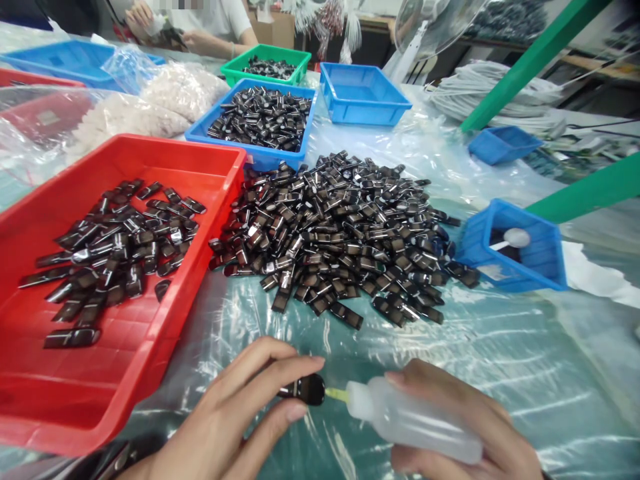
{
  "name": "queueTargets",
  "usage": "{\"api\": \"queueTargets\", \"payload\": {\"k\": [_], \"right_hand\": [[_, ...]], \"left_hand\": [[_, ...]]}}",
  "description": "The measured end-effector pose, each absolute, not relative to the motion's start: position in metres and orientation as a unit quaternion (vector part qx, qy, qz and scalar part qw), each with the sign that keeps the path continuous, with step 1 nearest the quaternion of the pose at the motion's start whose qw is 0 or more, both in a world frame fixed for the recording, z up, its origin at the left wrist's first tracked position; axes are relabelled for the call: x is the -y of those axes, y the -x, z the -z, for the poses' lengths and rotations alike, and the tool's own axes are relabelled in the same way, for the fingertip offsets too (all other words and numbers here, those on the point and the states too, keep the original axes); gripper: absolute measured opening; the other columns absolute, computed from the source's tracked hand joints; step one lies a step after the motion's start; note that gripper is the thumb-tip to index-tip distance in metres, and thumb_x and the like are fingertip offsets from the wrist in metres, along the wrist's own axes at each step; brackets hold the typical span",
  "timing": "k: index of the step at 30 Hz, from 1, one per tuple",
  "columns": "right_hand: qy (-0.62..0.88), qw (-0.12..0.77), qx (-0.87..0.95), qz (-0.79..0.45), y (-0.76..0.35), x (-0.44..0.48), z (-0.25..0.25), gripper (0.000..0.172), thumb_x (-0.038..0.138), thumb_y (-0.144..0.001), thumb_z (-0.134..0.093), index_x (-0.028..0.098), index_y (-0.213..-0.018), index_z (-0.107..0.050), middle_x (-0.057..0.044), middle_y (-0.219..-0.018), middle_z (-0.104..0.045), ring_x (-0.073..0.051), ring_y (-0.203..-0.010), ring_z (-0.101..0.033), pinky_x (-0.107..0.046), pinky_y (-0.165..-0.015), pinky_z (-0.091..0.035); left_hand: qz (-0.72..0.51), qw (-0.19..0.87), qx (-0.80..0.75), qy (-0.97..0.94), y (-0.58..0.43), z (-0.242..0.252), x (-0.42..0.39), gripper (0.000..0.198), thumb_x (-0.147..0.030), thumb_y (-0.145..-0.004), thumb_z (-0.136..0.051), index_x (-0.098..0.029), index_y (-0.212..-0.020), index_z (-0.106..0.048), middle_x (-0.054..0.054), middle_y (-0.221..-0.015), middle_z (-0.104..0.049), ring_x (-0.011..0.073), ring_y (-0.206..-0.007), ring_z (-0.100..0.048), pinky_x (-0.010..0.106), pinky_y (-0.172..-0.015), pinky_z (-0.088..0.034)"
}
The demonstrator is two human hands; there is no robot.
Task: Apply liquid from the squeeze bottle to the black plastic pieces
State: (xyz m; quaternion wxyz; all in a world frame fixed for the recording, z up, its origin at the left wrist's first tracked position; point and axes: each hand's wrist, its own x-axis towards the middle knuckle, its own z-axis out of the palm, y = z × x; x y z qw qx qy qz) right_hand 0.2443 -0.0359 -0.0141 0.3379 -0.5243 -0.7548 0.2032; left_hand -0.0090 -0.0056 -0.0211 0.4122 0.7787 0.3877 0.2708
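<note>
Between the thumb and fingers of my left hand (240,407) is a small dark, glossy plastic piece (314,389), rounded at its right end. My right hand (460,413) is wrapped round a translucent squeeze bottle (425,420) lying nearly level. Its yellowish nozzle tip (336,394) points left and meets, or almost meets, the rounded end of the piece; I cannot tell whether they touch. Just beyond my hands lies a large heap of similar dark pieces (340,233) on the plastic-covered table (500,353).
To the left, a red tray (145,360) contains more dark pieces. Behind the heap stand a filled blue bin (200,133), a green bin (305,60) and another blue bin (367,113). A small blue box (525,267) with a white scoop is at right. Across the table sits a person (220,33).
</note>
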Motion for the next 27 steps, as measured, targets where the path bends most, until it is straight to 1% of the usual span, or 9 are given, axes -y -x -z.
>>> {"api": "queueTargets", "payload": {"k": [5, 9, 14, 18, 21, 23, 25, 27], "right_hand": [[0.53, 0.334, 0.76, -0.172, -0.252, 0.043, 0.022, 0.035, 0.057, -0.08, -0.064, 0.035, -0.107, -0.063, 0.003, -0.085, -0.073, -0.016, -0.068, -0.073, -0.022, -0.061, -0.06], [0.519, 0.344, 0.748, -0.23, -0.253, 0.041, 0.022, 0.036, 0.053, -0.079, -0.068, 0.038, -0.111, -0.062, 0.004, -0.081, -0.071, -0.014, -0.06, -0.07, -0.021, -0.056, -0.058], [0.506, 0.338, 0.746, -0.269, -0.253, 0.033, 0.015, 0.04, 0.049, -0.076, -0.074, 0.039, -0.113, -0.062, 0.004, -0.081, -0.071, -0.015, -0.063, -0.07, -0.022, -0.054, -0.056], [0.487, 0.328, 0.758, -0.285, -0.257, 0.032, 0.014, 0.041, 0.046, -0.078, -0.073, 0.04, -0.117, -0.061, 0.004, -0.079, -0.069, -0.015, -0.062, -0.068, -0.024, -0.052, -0.055], [0.511, 0.319, 0.754, -0.262, -0.262, 0.034, 0.018, 0.04, 0.051, -0.076, -0.072, 0.04, -0.114, -0.063, 0.001, -0.087, -0.072, -0.019, -0.07, -0.072, -0.025, -0.053, -0.057], [0.53, 0.314, 0.755, -0.224, -0.267, 0.036, 0.021, 0.041, 0.053, -0.074, -0.073, 0.039, -0.112, -0.065, -0.001, -0.092, -0.073, -0.021, -0.075, -0.073, -0.025, -0.054, -0.059], [0.537, 0.307, 0.759, -0.203, -0.273, 0.037, 0.022, 0.043, 0.052, -0.075, -0.072, 0.039, -0.115, -0.065, -0.002, -0.096, -0.074, -0.021, -0.078, -0.074, -0.023, -0.055, -0.061], [0.545, 0.303, 0.754, -0.207, -0.278, 0.037, 0.024, 0.044, 0.048, -0.078, -0.071, 0.04, -0.12, -0.062, -0.001, -0.102, -0.073, -0.021, -0.085, -0.074, -0.023, -0.06, -0.062]], "left_hand": [[-0.272, 0.41, -0.388, -0.779, 0.008, 0.021, 0.006, 0.03, -0.022, -0.096, -0.052, -0.031, -0.124, -0.056, -0.002, -0.109, -0.06, 0.0084, -0.1, -0.062, 0.007, -0.089, -0.043], [-0.275, 0.418, -0.391, -0.772, 0.007, 0.022, 0.006, 0.029, -0.024, -0.096, -0.053, -0.032, -0.123, -0.056, -0.001, -0.109, -0.061, 0.0105, -0.099, -0.063, 0.011, -0.086, -0.047], [-0.278, 0.438, -0.389, -0.761, 0.007, 0.026, 0.006, 0.031, -0.021, -0.093, -0.058, -0.031, -0.123, -0.059, -0.001, -0.107, -0.062, 0.0109, -0.097, -0.063, 0.012, -0.089, -0.047], [-0.284, 0.437, -0.385, -0.762, 0.007, 0.026, 0.005, 0.031, -0.023, -0.093, -0.059, -0.032, -0.123, -0.059, -0.001, -0.107, -0.063, 0.0123, -0.097, -0.063, 0.014, -0.086, -0.048], [-0.284, 0.433, -0.39, -0.761, 0.008, 0.024, 0.004, 0.03, -0.023, -0.093, -0.058, -0.031, -0.122, -0.06, -0.001, -0.106, -0.063, 0.0115, -0.096, -0.064, 0.013, -0.085, -0.048], [-0.274, 0.429, -0.401, -0.762, 0.009, 0.021, 0.003, 0.03, -0.021, -0.093, -0.057, -0.03, -0.121, -0.059, -0.002, -0.105, -0.063, 0.0104, -0.095, -0.064, 0.012, -0.085, -0.048], [-0.265, 0.425, -0.409, -0.763, 0.009, 0.019, 0.002, 0.03, -0.02, -0.093, -0.058, -0.03, -0.121, -0.059, -0.002, -0.105, -0.063, 0.01, -0.095, -0.064, 0.012, -0.086, -0.048], [-0.255, 0.426, -0.416, -0.761, 0.009, 0.017, 0.002, 0.031, -0.02, -0.092, -0.059, -0.031, -0.121, -0.059, -0.002, -0.105, -0.064, 0.01, -0.095, -0.065, 0.012, -0.085, -0.049]]}}
